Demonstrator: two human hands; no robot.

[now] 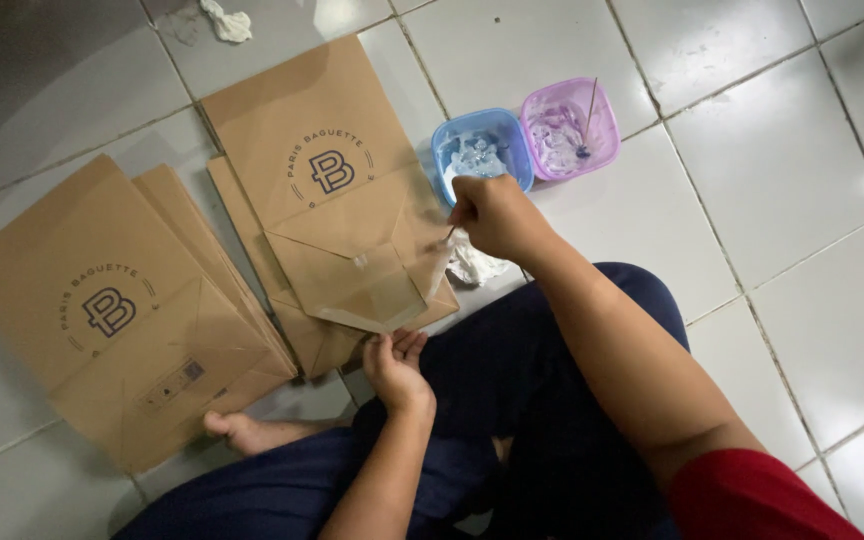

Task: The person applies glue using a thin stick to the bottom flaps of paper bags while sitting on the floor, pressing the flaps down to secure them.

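Observation:
A flat brown paper bag (324, 190) lies on the tiled floor in front of me, its bottom flaps folded open toward me. My right hand (492, 213) is closed on a thin stick whose tip rests at the right edge of the bag's flap. My left hand (395, 362) sits palm up at the near point of the flap, fingers loosely curled and touching its edge. A blue tub (480, 150) with white paste stands just beyond my right hand.
A pink tub (570, 128) with a stick in it stands right of the blue one. A stack of finished brown bags (117, 310) lies at the left. Crumpled white paper (472, 265) lies under my right wrist, another piece (227, 22) at the top. My bare foot (242, 430) rests by the stack.

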